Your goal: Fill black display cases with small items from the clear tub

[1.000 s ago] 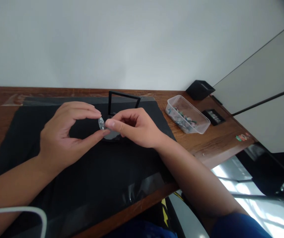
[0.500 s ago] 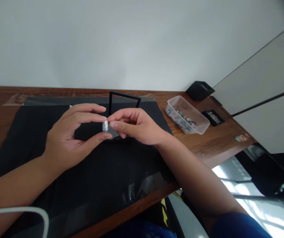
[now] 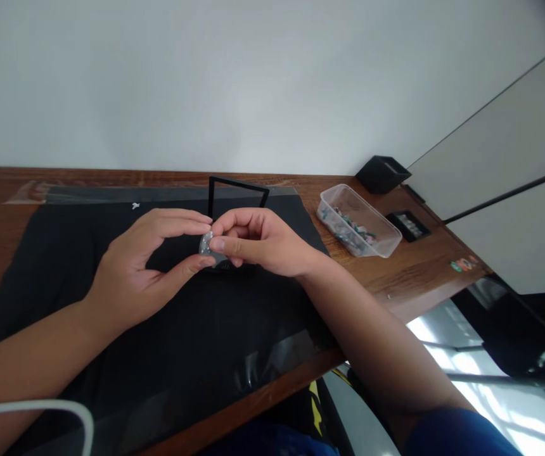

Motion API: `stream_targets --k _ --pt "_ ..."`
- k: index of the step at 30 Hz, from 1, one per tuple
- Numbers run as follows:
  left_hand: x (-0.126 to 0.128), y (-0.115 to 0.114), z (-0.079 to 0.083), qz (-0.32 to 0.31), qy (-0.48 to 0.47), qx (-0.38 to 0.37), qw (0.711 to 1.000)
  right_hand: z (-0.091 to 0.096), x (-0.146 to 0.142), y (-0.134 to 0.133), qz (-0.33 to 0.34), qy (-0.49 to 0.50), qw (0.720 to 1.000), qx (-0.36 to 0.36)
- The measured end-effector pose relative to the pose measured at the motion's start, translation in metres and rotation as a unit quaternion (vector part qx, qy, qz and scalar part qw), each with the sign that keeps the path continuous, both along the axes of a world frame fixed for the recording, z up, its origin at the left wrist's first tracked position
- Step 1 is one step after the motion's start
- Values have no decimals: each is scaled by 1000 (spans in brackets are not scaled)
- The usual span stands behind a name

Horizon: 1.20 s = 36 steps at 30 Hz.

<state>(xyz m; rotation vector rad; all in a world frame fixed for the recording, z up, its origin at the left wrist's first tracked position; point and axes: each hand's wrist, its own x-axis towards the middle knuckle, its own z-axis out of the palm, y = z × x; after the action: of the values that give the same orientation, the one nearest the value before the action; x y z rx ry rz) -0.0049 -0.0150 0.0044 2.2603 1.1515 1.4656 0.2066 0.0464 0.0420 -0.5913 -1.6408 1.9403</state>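
Note:
A small silver-grey piece (image 3: pixel 205 244) with a dotted, shiny face sits between my fingertips over the black mat (image 3: pixel 182 354); its exact kind cannot be made out. My left hand (image 3: pixel 142 266) pinches it from the left, fingers above and thumb below. From the right, the thumb and forefinger of my right hand (image 3: pixel 267 244) grip the same piece, covering part of it. Just behind the hands stands a thin black frame (image 3: pixel 239 183) with a grey panel at its base, partly hidden by my fingers.
On the brown table (image 3: pixel 367 275) to the right stands a clear plastic box (image 3: pixel 389 247) with small mixed pieces. Beyond it are a black container (image 3: pixel 381 174) and a small black tray (image 3: pixel 410 226). A tiny white piece (image 3: pixel 135 206) lies on the mat. A white cable (image 3: pixel 63 403) crosses lower left.
The silver-grey piece has been turned, showing a different face. My left fingers have shifted slightly right and closed in, and the tiny white piece is now more exposed.

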Motion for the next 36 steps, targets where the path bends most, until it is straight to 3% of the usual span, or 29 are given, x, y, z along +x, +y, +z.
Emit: stream_targets --k 16,27,36 --pt "2 -1 -2 58 2 40 998 -1 3 3 45 -14 999 7" --pt "2 -3 1 24 8 16 1000 4 5 2 76 -14 997 16" --pt "4 -3 4 37 33 26 998 6 7 2 69 -26 997 32"
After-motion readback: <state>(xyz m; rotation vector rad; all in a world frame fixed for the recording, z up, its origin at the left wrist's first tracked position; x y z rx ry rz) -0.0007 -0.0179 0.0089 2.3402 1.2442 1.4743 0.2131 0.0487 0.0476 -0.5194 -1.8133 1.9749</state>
